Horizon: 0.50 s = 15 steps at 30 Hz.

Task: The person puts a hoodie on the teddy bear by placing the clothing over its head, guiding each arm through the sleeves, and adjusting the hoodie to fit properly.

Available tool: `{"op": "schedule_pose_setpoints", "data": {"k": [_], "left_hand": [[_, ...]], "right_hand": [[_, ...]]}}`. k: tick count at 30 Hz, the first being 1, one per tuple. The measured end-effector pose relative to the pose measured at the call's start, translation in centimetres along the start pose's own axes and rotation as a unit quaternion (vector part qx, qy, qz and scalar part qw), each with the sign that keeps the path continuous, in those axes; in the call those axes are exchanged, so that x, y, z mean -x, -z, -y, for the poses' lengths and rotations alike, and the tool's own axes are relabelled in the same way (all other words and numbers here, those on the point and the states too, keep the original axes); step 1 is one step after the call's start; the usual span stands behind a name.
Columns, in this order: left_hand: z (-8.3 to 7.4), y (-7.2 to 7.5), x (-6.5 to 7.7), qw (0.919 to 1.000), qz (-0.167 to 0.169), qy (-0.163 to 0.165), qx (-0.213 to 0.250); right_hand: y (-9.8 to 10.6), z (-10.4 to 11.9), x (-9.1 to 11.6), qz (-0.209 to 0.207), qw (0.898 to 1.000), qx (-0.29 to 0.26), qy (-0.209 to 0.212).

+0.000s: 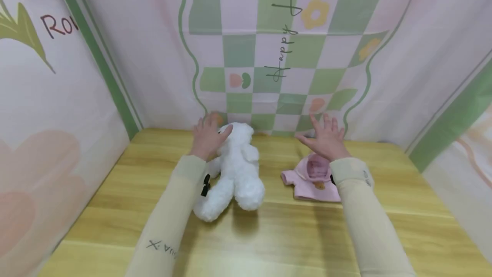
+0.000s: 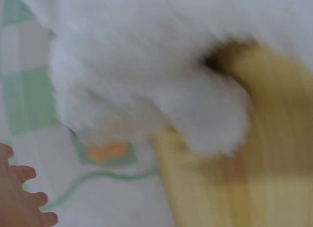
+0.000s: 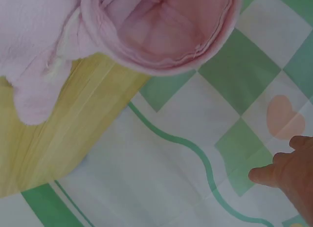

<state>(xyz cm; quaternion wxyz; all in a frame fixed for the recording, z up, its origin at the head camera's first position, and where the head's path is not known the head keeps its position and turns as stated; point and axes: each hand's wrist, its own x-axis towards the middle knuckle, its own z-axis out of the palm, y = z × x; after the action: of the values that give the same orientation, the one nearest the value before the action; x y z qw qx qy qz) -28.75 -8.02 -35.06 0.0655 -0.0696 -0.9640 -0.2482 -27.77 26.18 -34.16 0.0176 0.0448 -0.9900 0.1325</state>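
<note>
A white plush toy [image 1: 236, 161] lies on the wooden table, left of the middle, its legs toward the near side. My left hand [image 1: 209, 137] is spread beside its head, fingers straight, holding nothing. The left wrist view has the fluffy white toy [image 2: 146, 80] filling its upper part, blurred, with fingers [image 2: 24, 188] at the lower left. To the right lies a small pink hooded garment [image 1: 307, 187] with a brown bear patch. Just beyond its hood my right hand [image 1: 324, 138] is held with spread fingers. The right wrist view shows the pink hood [image 3: 161, 31] close up.
The wooden table [image 1: 292, 243] ends at a hanging cloth [image 1: 269, 50] with green checks, flowers and lettering. More printed cloth [image 1: 42, 110] hangs along the left side and the right side.
</note>
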Motion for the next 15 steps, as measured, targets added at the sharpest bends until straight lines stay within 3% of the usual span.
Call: {"op": "schedule_pose_setpoints", "data": {"k": [4, 8, 11, 15], "left_hand": [[-2.5, 0.8, 0.1, 0.9991, -0.008, -0.027, 0.031], [-5.3, 1.5, 0.7, 0.9984, 0.021, -0.034, 0.040], [-7.4, 1.8, 1.4, 0.9972, 0.051, -0.045, 0.031], [-9.9, 1.5, 2.9, 0.9929, 0.070, -0.096, -0.010]], "right_hand": [[0.5, -0.8, 0.5, -0.005, 1.000, -0.002, 0.016], [0.9, -1.9, 1.2, -0.020, 0.999, -0.003, 0.040], [1.1, -3.1, 1.8, -0.027, 0.998, -0.004, 0.057], [0.9, -4.6, 2.8, -0.017, 0.998, -0.009, 0.067]]}}
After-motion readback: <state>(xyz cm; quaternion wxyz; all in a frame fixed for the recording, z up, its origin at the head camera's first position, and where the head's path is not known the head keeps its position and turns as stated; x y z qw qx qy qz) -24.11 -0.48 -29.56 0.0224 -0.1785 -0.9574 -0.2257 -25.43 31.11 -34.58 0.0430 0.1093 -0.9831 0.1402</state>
